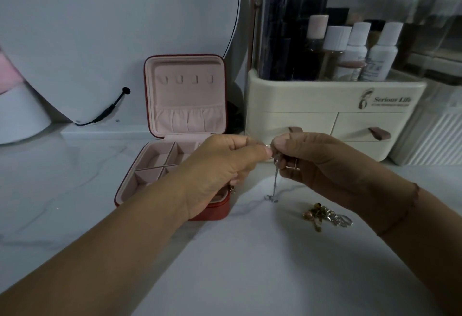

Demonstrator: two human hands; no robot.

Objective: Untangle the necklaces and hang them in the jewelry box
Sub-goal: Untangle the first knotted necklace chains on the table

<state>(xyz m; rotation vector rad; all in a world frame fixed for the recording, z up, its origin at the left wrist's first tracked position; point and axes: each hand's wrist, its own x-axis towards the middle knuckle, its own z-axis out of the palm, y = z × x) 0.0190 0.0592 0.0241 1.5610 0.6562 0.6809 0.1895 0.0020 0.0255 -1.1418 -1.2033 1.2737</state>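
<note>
Silver necklace, one, pinched between both hands above the counter. Left hand has thumb and forefinger curled onto the top of the chain. Right hand pinches the same spot from the other side, so the fingertips of the two hands almost meet. Chain hangs straight down from the pinch, and its lower end, with a small loop, is right at the counter surface; touching or not, cannot tell. One ring on a right finger, one thin bracelet on the right wrist.

Second lot of jewelry: one tangled pile, gold and silver pieces mixed, lies on the counter near the right wrist, apart from the held chain. How many necklaces are in it cannot be counted.

One jewelry box, red outside with pink lining, stands open to the left of the pinch, partly hidden behind the left hand. Lid is upright, with four hooks in a row and one gathered pocket below them. Base shows at least four divided compartments; the rest is covered by the left hand.

Behind on the right: one cream organizer with two drawers and two brown pull tabs. On top are four capped bottles, one with a pink cap and three with white, plus dark tall tubes, too blurred to count. One round white panel leans at far left, with one black cable on it.
</note>
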